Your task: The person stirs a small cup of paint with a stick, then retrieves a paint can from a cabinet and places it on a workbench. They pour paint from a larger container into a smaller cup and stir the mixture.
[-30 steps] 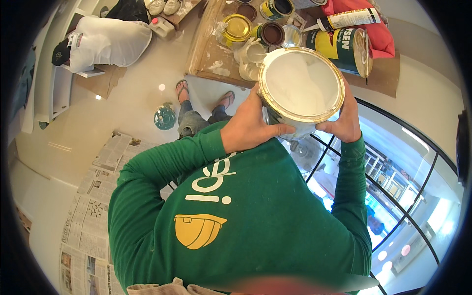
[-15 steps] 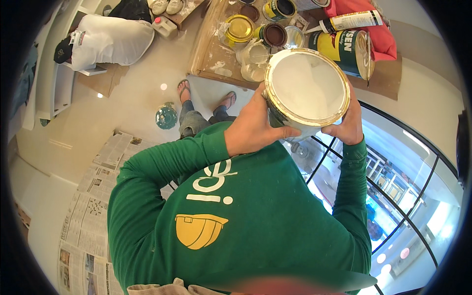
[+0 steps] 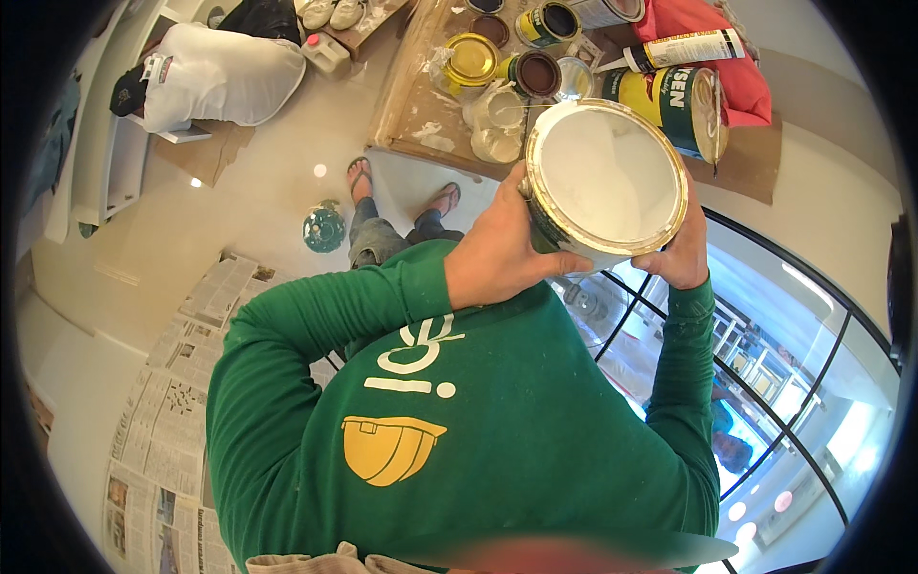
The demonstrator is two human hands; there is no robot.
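Note:
A round paint can (image 3: pixel 604 182) with a gold metal rim and white showing inside it is held up in front of my chest. My left hand (image 3: pixel 505 247) grips its left side, thumb laid along the lower wall. On the opposite side my right hand (image 3: pixel 681 247) is wrapped round the can, its thumb low near the front; most of its fingers are hidden behind the can. The can tilts so that its top faces me. Just beyond it, on the board-covered table, is a clear plastic container (image 3: pixel 497 124) smeared with white.
The paint-stained table (image 3: pixel 421 115) carries several tins, a large green can (image 3: pixel 674 100) on its side, a sealant tube (image 3: pixel 690 48) and a red bag (image 3: pixel 755 91). Newspapers (image 3: pixel 163 411) cover floor at left. A crouching person (image 3: pixel 225 77) is far left; black-framed glass (image 3: pixel 765 373) stands right.
The can and both hands have shifted slightly right and down in the picture. My grip stays the same, and a little more of the can's white inner surface shows.

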